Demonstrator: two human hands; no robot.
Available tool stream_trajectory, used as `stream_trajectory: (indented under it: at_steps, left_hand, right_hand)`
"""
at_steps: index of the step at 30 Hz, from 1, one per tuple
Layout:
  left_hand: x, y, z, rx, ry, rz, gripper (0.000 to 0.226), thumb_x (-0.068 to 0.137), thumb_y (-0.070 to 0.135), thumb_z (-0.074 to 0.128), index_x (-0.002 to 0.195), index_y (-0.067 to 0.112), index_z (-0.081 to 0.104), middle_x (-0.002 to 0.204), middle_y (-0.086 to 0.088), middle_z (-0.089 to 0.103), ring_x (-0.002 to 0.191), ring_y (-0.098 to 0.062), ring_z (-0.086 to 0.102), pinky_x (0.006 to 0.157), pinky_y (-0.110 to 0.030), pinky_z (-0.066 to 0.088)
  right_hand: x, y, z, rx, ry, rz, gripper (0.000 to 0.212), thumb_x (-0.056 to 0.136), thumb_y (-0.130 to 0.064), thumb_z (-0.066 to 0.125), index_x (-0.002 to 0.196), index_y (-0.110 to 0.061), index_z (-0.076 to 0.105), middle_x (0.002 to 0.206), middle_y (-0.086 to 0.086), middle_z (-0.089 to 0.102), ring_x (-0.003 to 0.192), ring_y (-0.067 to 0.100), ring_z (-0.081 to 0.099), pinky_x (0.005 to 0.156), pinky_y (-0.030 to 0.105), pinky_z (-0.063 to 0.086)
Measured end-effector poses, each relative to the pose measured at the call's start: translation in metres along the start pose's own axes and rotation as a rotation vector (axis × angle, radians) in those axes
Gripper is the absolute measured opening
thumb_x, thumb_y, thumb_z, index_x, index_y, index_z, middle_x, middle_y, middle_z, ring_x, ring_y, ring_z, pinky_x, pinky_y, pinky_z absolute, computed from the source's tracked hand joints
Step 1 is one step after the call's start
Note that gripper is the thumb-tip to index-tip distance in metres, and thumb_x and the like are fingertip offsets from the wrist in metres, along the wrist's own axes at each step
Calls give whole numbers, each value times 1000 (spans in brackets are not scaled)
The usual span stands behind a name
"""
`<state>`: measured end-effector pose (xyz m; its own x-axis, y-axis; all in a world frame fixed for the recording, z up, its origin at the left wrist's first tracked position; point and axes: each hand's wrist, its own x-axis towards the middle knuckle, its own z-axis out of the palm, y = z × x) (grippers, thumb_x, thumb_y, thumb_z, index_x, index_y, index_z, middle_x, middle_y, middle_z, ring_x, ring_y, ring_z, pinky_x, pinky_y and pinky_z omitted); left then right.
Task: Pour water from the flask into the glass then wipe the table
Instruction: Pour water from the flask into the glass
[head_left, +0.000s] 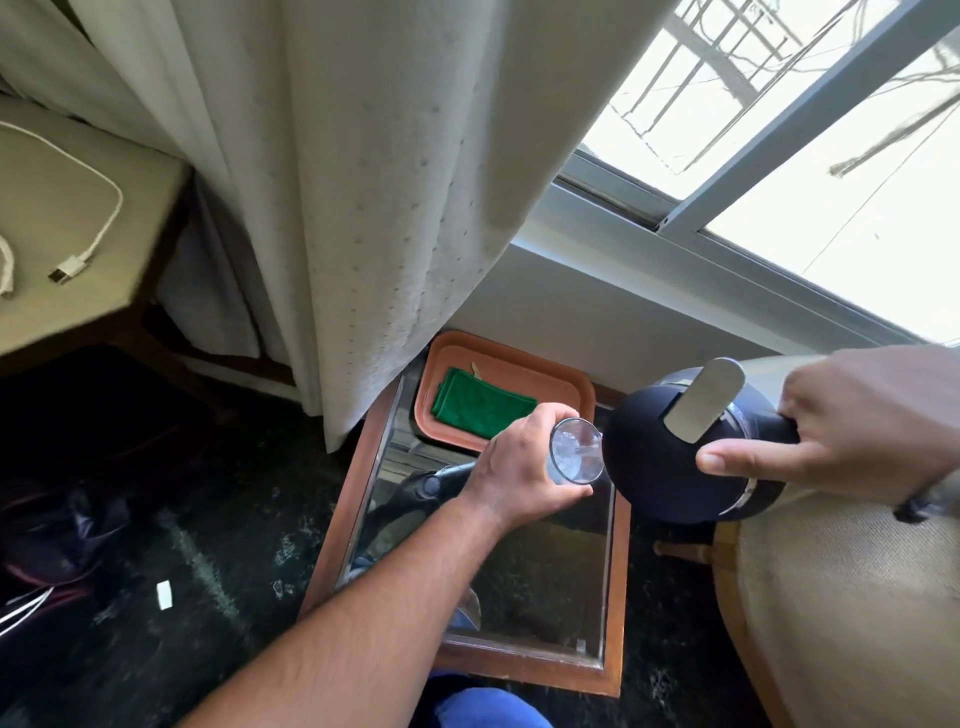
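Observation:
My left hand (511, 460) grips a clear glass (575, 451) and holds it up above the small glass-topped table (615, 613). Water shows inside the glass. My right hand (852, 421) holds a dark flask (670, 452) with a silver lever on its lid, tilted so its spout touches the glass rim. A folded green cloth (480, 408) lies in an orange tray (566, 382) at the table's far end.
A pale curtain (363, 182) hangs over the table's far left corner. A beige armchair (852, 597) stands right of the table, a window (831, 130) behind it. A cream surface with a white cable (78, 260) is at left. The floor is dark marble.

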<state>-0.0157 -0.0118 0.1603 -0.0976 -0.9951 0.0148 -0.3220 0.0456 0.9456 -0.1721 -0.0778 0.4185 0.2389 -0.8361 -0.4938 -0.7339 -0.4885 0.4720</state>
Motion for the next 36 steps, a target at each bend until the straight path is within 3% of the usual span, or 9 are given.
stream_trajectory:
  at_steps: [12, 21, 25, 29, 31, 34, 36]
  left_hand:
    - [2, -5, 0, -18, -3, -30, 73, 65, 39, 92, 124, 31, 50, 111, 10, 66, 100, -11, 64, 83, -37, 56]
    - [11, -24, 1, -69, 9, -93, 73, 65, 36, 91, 127, 26, 53, 114, 9, 67, 102, -9, 65, 86, -33, 54]
    - [19, -39, 5, -64, 11, -106, 76, 64, 30, 94, 128, 21, 54, 116, 7, 66, 104, -9, 65, 89, -31, 53]
    - [21, -54, 10, -63, 12, -117, 77, 61, 24, 97, 125, 23, 53, 114, 16, 63, 105, -4, 63, 90, -23, 52]
    - [22, -61, 14, -62, 9, -120, 80, 60, 22, 97, 126, 26, 52, 113, 22, 59, 106, -2, 63, 91, -20, 51]
    - [20, -74, 18, -45, 9, -125, 81, 60, 23, 97, 129, 21, 53, 115, 18, 62, 107, -2, 63, 92, -22, 52]
    - [17, -83, 19, 5, 3, -120, 81, 60, 32, 95, 130, 22, 54, 120, 13, 64, 110, -6, 63, 95, -30, 52]
  right_hand:
    - [6, -4, 5, -20, -7, -1, 105, 39, -108, 4, 46, -7, 31, 36, 0, 21, 35, 19, 26, 42, 28, 21]
    - [26, -11, 47, 185, -24, 15, 107, 41, -106, -5, 45, -11, 44, 39, -1, 47, 41, 17, 52, 44, 29, 37]
    - [38, -14, 84, 368, -39, 53, 106, 45, -105, 1, 45, -11, 51, 43, 1, 54, 44, 17, 55, 45, 32, 38]
    - [50, -20, 125, 674, -52, 149, 97, 44, -105, 13, 37, -10, 33, 30, 0, 39, 35, 19, 41, 46, 34, 30]
    - [52, -28, 148, 847, -60, 197, 94, 43, -107, 15, 41, -13, 28, 33, 1, 32, 36, 20, 36, 50, 36, 29]
    - [49, -48, 184, 1093, -55, 310, 95, 46, -106, 19, 37, -13, 34, 31, 3, 34, 33, 25, 44, 52, 39, 38]
    - [45, -67, 210, 1274, -34, 425, 97, 47, -106, 25, 32, -11, 38, 28, 1, 36, 26, 19, 41, 51, 40, 46]
